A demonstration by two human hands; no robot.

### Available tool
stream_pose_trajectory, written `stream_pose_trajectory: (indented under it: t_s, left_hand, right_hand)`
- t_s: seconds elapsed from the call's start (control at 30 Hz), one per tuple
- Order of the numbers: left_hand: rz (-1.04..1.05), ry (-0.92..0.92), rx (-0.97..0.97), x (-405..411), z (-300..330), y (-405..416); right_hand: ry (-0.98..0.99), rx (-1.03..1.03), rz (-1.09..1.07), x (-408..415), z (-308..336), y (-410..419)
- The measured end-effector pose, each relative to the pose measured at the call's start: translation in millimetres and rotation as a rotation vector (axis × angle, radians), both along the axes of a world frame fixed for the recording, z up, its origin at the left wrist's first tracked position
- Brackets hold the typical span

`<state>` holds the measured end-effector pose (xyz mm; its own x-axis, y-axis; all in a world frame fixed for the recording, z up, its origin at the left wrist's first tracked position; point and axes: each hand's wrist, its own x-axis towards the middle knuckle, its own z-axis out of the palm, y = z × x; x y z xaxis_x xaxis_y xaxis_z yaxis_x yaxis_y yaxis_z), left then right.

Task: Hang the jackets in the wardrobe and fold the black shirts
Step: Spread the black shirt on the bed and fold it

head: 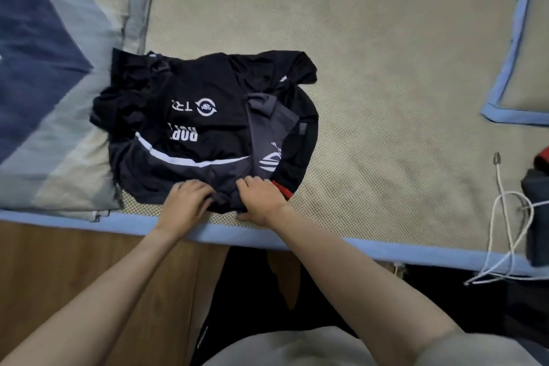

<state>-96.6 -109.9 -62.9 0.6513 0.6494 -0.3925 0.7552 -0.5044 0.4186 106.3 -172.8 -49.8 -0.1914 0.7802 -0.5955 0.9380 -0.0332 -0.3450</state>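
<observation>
A black shirt [196,116], thin and slick with white lettering and a curved white stripe, lies rumpled on a beige woven mat [371,53] edged in blue. The left hand [187,202] and right hand [261,202] both pinch its near hem with curled fingers. A striped quilt [50,68] touches the shirt's left side; a white cord [505,217] lies well apart on the right.

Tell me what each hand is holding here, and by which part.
Both hold the black shirt by its near edge: left hand grips it left of middle, right hand pinches it just beside.
</observation>
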Motion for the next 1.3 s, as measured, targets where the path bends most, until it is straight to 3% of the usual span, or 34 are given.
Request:
stream_pose_trajectory:
  t_s: [0.1,0.37,0.47,0.6,0.7,0.83,0.9,1.07,1.3]
  left_hand:
    - [0.256,-0.227,-0.294,31,46,11]
    - [0.348,-0.608,-0.463,111,219,49]
    - [0.273,-0.594,-0.388,135,260,41]
    - [0.156,-0.388,-0.204,162,273,21]
    - [0.217,-0.322,-0.149,190,293,15]
    - [0.522,-0.564,-0.356,250,370,24]
    - [0.571,-0.646,-0.350,282,414,34]
    - [0.540,-0.762,-0.187,353,509,54]
    - [0.276,-0.846,0.046,397,585,45]
  right_hand:
    - [0.142,0.042,-0.120,8,26,8]
    - [0.957,-0.045,-0.812,81,193,20]
    - [1.135,0.002,-0.920,124,259,14]
    - [1.274,0.124,-1.023,191,341,5]
    - [1.183,0.350,-0.998,249,389,-4]
    - [0.929,0.605,-0.992,337,434,-17]
    - [0.846,0.689,-1.028,376,451,-24]
    - [0.644,0.852,-1.004,439,503,-44]
    - [0.453,1.050,-0.948,462,556,-81]
